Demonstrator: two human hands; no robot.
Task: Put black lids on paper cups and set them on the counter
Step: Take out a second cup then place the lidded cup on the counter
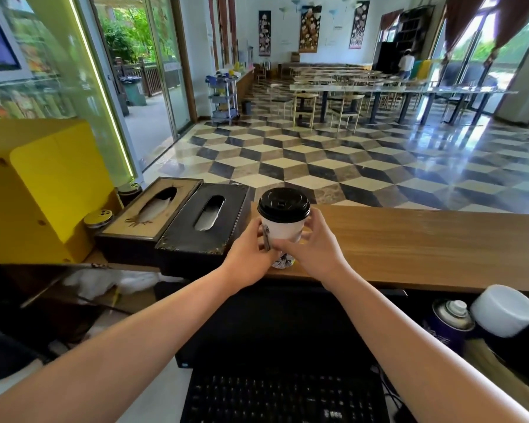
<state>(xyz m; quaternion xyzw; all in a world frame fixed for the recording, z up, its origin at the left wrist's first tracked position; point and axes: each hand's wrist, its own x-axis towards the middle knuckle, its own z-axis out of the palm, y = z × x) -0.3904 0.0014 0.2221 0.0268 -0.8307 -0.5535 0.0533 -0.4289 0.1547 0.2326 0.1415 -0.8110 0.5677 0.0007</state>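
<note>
1 paper cup (283,232) with black lid (283,204) seated on top, upright at the near edge of the wooden counter (409,239), just right of 2 tissue boxes (202,219). Cannot tell if its base is fully down. Likely light, with thin walls that dent if squeezed and a lid that could pop off, so hold it mid-wall. Left hand (248,254) and right hand (315,244) both wrap the cup wall from opposite sides, fingers curled round it below the lid.

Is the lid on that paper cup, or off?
On: the black lid caps the paper cup, held upright by the left hand and right hand.
</note>
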